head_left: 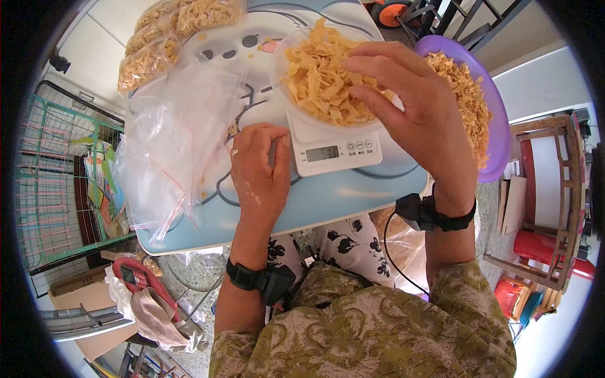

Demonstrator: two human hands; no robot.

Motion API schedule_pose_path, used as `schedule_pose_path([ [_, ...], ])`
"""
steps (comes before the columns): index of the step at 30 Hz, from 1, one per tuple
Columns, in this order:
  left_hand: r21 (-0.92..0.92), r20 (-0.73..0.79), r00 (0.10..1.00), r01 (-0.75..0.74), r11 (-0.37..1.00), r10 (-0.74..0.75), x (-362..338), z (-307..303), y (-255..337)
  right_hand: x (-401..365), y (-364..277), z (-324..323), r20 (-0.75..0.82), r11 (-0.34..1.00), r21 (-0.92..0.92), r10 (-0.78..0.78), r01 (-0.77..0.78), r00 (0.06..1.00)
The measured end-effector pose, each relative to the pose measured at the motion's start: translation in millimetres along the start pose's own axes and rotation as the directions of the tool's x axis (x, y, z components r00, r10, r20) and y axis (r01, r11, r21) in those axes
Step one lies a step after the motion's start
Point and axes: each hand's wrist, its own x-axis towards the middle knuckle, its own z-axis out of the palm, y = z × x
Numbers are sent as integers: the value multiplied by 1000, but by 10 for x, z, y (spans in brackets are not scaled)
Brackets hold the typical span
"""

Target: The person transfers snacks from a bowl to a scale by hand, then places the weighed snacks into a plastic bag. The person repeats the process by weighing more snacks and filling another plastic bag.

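I'm in what looks like a home: a low cartoon-print table (397, 186) before me, a green wire cage (47, 189) at left, wooden-framed furniture (567, 201) at right.

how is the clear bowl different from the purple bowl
The clear bowl is see-through, while the purple bowl is solid-coloured. The clear bowl sits on the white scale; the purple bowl is off to the right of it. The clear bowl holds pale yellow strips, the purple bowl browner, crinklier pieces. Both look round.
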Motion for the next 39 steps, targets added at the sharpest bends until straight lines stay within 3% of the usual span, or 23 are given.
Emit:
schedule_pose_path([
  [4, -2, -2, 1000, -16, 1000, 16, -3, -7, -3, 11, 25, 71, 55, 995, -22, -93, 94, 994],
  [14, 4, 16, 1000, 0, 1000, 0, -4, -11, -13, 23, 107, 161, 34, 991, -75, -105, 107, 994],
  [17, 22, 18, 1000, -9, 1000, 9, -5, -7, -15, 23, 76, 105, -12, 1000, -4, -27, 27, 1000],
  [19, 18, 9, 1000, -3, 1000, 3, -2, -8, -2, 30, 76, 84, -136, 999, 35, -17, 22, 991],
  [23, 41, 7, 1000, -20, 999, 20, 4, -9, 11, -27, 43, -4, -142, 993, 22, 119, -117, 983],
  [25, -5, -27, 999, -48, 999, 48, 10, 4, 15, -63, 62, 14, -235, 970, 180, 202, -162, 951],
  [28, -12, -18, 999, -44, 999, 43, 11, 9, -2, -86, 87, 22, -267, 950, 278, 220, -144, 938],
  [39, 19, 12, 1000, -5, 1000, 5, 4, -1, -2, -103, 139, 75, -306, 936, 322, 242, -140, 921],
])
